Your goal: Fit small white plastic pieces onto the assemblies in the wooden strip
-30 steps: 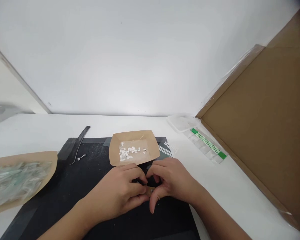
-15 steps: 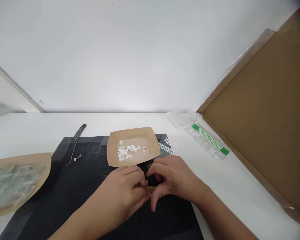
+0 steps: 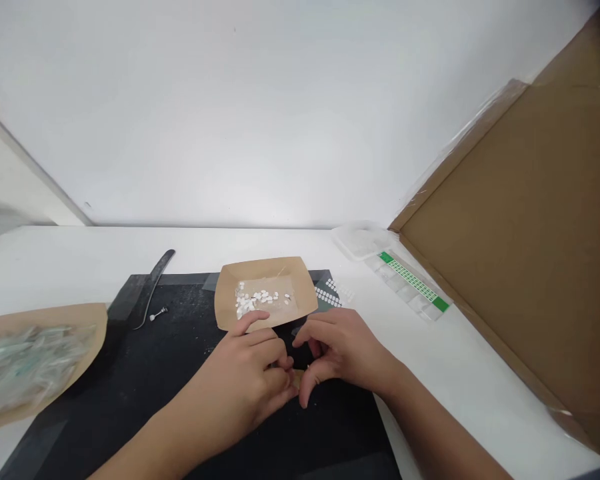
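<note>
My left hand (image 3: 253,377) hovers over the black mat (image 3: 130,400) with its fingertips pinched together and its little finger raised near the carton tray. A small tan piece (image 3: 298,377) shows at those fingertips; its kind is too small and hidden to make out. Close on the right, my right hand (image 3: 343,350) is curved, thumb and index finger apart around a dark gap, the thumb beside the tan piece. Just beyond both hands sits the brown paper tray (image 3: 307,290), holding many small white pieces (image 3: 250,303) on a clear sheet.
Left lies another paper tray (image 3: 93,313) with clear packets (image 3: 27,367). A dark curved strip (image 3: 155,283) and a small metal piece with a white end (image 3: 157,313) lie nearby. Right are white sticker dots (image 3: 327,297), a green-labelled clear organizer (image 3: 415,280) and a cardboard wall (image 3: 520,253).
The little finger of my left hand has lifted up and outward. My right hand keeps nearly the same curved pose. The whole view has shifted slightly.
</note>
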Tool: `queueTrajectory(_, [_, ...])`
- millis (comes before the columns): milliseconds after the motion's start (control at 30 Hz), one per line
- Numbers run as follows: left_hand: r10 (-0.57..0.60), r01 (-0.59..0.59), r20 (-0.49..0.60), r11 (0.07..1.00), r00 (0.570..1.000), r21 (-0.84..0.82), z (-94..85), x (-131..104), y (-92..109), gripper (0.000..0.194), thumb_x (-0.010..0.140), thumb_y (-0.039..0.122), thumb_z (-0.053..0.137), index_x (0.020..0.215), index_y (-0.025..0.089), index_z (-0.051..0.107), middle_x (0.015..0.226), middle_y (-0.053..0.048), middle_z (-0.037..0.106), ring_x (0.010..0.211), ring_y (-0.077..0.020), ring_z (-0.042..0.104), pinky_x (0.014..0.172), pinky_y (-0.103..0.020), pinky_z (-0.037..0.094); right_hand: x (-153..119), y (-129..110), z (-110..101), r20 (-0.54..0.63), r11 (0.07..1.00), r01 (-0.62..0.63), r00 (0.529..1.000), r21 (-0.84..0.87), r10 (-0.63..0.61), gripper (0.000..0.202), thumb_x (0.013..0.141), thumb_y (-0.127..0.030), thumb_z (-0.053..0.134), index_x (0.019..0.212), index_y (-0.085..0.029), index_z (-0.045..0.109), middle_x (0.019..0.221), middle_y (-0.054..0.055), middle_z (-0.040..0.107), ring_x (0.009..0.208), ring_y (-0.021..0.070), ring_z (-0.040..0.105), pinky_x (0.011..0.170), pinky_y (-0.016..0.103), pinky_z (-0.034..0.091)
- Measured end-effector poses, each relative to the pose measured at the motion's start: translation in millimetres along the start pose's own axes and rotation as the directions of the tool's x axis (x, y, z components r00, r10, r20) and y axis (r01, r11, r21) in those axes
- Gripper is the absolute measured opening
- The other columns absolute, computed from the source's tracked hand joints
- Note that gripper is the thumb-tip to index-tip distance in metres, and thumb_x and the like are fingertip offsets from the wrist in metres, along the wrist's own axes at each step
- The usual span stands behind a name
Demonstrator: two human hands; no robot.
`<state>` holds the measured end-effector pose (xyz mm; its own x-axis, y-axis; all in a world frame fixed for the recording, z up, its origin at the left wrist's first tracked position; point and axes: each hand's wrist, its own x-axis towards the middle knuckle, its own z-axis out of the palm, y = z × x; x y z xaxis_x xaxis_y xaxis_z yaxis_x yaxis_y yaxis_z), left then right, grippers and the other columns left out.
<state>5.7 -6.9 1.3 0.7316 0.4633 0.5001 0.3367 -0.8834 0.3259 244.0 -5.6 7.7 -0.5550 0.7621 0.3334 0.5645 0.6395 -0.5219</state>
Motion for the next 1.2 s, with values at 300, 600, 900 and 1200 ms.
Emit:
queueTrajectory(300, [0.018,-0.018,0.027,1.0,0.999,-0.006,-2.3,-3.5,-0.7,0.013,0.1,0.029,0.071,0.089,0.021,0.072,0.086,0.004,0.073,0.085,-0.0148,0.069,0.13,-0.051,0.019,0.7,7.9,9.1,-0.037,0.99,0.006,0.999,0.141,-0.001,0.066,0.062,-0.078,0.083,0.087,-0.018,0.071,0.061,-0.007,0.06,0.053,0.0088,0.051,0.053,0.021,0.033])
queueTrajectory(600, [-0.048,0.057,0.085,0.992,0.995,-0.115,-7.2,-1.1,-3.1,0.009,0.096,0.029,0.074,0.091,0.022,0.07,0.09,0.003,0.07,0.086,-0.0159,0.068,0.124,-0.05,0.027,1.5,8.6,12.7,0.007,0.978,-0.059,0.998,0.2,0.059,0.064,0.06,-0.075,0.088,0.086,-0.019,0.073,0.062,-0.007,0.061,0.054,0.0097,0.052,0.053,0.022,0.033])
queueTrajectory(900, [-0.1,0.121,0.156,0.985,0.983,-0.127,-1.5,0.6,2.8,0.026,0.091,0.027,0.077,0.112,0.02,0.064,0.103,-0.002,0.068,0.099,-0.0231,0.064,0.11,-0.047,0.038,1.5,9.9,13.8,0.047,0.968,-0.102,0.994,0.228,0.094,0.064,0.059,-0.077,0.089,0.081,-0.021,0.066,0.061,-0.006,0.063,0.053,0.011,0.053,0.052,0.022,0.032])
queueTrajectory(1200, [-0.137,0.148,0.105,0.983,0.985,-0.107,7.9,6.2,12.5,0.011,0.093,0.025,0.076,0.086,0.02,0.068,0.111,-0.005,0.064,0.108,-0.027,0.056,0.096,-0.045,0.044,3.7,14.7,14.3,0.089,0.978,-0.131,0.989,0.161,0.118,0.066,0.054,-0.072,0.095,0.071,-0.021,0.057,0.061,-0.008,0.063,0.055,0.0109,0.054,0.053,0.022,0.031])
